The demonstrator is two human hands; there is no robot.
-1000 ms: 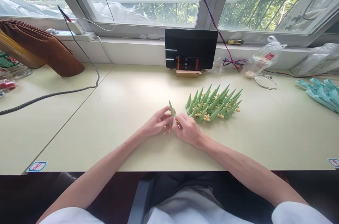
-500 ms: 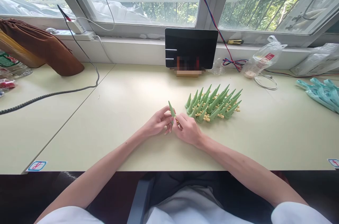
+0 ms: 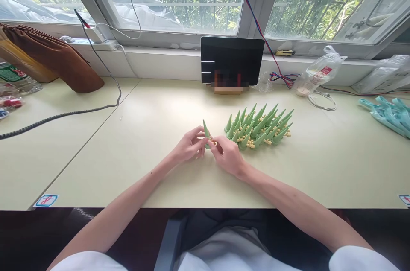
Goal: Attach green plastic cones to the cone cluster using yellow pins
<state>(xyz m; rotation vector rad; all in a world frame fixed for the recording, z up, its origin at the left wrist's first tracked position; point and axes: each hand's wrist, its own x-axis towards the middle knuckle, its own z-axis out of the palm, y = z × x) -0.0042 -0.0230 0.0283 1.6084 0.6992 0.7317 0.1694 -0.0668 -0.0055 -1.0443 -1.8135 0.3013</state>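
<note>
Between my two hands a green cone-shaped piece [image 3: 206, 129] stands nearly upright, its tip pointing up, with a small yellowish part near its base. The fingers of my left hand [image 3: 189, 144] are closed on the green piece from the left. My right hand [image 3: 228, 155] pinches at the small yellow part [image 3: 210, 139] by the base; its fingertips partly hide it. Just right of my hands lies a cluster of similar green cones [image 3: 258, 128] with yellow parts among them, standing close together on the table.
A tablet [image 3: 232, 61] on a stand is at the back of the table [image 3: 153, 113]. A black cable [image 3: 64, 115] and brown bag [image 3: 73, 68] lie left. At right are a plastic bag [image 3: 317, 75], white cable [image 3: 323, 102] and turquoise items [image 3: 389, 113].
The fingers of both hands have shifted slightly around the green piece, and more of its base and yellow part shows. The view has moved a little.
</note>
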